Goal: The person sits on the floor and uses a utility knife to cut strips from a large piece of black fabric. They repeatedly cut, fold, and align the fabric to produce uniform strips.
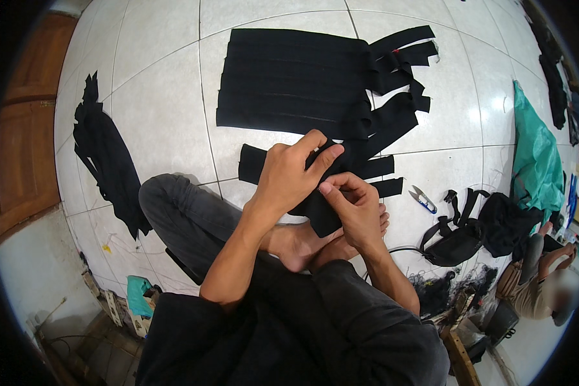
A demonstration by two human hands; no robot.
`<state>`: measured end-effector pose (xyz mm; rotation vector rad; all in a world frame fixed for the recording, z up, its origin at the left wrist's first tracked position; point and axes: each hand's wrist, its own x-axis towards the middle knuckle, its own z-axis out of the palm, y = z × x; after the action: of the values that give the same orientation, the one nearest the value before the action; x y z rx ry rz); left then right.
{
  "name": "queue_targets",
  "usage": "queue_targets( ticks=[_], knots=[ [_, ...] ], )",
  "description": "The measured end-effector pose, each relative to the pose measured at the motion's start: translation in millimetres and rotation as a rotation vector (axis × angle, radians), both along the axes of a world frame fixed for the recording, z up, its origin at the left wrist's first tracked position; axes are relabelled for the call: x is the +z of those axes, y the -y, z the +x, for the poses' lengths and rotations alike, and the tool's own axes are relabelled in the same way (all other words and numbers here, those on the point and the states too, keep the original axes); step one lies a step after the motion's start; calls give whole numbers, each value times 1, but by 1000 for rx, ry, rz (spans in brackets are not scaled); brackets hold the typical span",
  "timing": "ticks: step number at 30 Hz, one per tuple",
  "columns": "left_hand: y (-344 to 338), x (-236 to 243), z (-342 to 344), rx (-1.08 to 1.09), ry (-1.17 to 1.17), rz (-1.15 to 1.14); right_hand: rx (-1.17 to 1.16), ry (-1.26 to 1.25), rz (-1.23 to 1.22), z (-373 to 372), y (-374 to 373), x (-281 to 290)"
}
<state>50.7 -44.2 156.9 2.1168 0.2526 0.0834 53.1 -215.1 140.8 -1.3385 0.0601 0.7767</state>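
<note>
Both my hands meet over my crossed feet around a black fabric strip (324, 215). My left hand (294, 168) is closed on its upper part, thumb pressed toward the fingers. Just to the right and lower, my right hand (357, 209) pinches at the strip's edge, finger and thumb together. The strip's lower end hangs loose below my hands. Beyond them on the tiles lies a wide black fabric panel (289, 80) made of parallel bands, with loose strip ends (399, 122) fanning out on its right. Shorter black strips (252, 163) lie partly hidden behind my hands.
Thread snips (424, 200) with blue handles lie on the white tiled floor at right, near a black bag with straps (455, 241). Further right are a green cloth (535, 154) and another seated person (540, 276). A black fabric bundle (109, 161) lies at left near a wooden door (32, 116).
</note>
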Motion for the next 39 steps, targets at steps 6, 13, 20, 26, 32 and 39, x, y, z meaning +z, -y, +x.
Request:
queue_targets(
  ticks=[6,13,20,26,32,39],
  knots=[
    [-1,-1,0,1,-8,-4,-6,66,0,-1,1,-5],
    [2,-1,6,-20,-249,-40,-40,131,38,1,10,-10],
    [14,-64,-34,-132,270,-39,57,730,-494,9,16,-5],
    [17,-99,-44,-236,250,31,-44,-26,-86,11,35,-17],
    [-9,-109,-49,-342,186,155,-134,-45,136,-4,30,-43],
    [-6,-141,-74,217,-279,775,-59,-74,145,4,43,-38]
  ],
)
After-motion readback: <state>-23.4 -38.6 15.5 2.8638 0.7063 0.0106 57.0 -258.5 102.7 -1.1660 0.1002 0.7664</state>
